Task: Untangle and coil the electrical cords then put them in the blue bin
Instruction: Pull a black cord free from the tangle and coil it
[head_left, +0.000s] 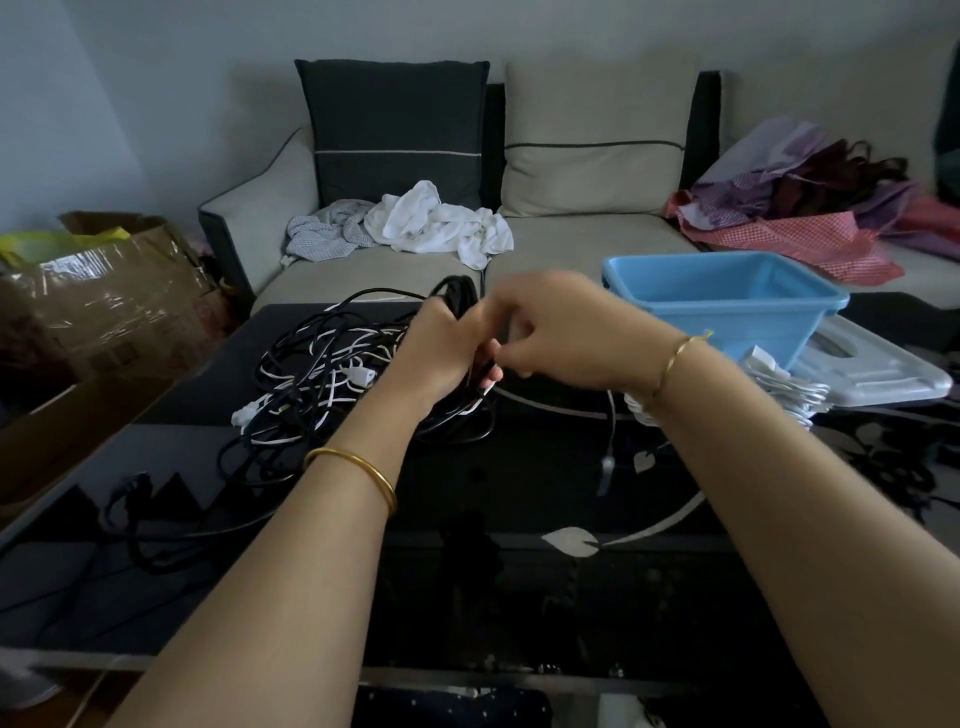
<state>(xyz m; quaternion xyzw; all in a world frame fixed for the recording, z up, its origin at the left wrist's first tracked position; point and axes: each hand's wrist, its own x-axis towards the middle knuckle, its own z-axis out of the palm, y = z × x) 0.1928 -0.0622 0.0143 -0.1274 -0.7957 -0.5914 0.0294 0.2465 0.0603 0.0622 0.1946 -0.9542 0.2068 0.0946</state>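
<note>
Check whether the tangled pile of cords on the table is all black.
No: white cords run through the tangle on the table among the black ones.

a home living room: cushioned sofa (519, 249), laundry (436, 221), glass coffee table (519, 571).

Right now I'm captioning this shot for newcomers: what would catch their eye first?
The hands meet mid-table: the left hand grips a looped black cord, and the right hand, blurred, is close beside it. Left of them a tangle of black and white cords sprawls on the dark table; the blue bin stands to the right.
</note>
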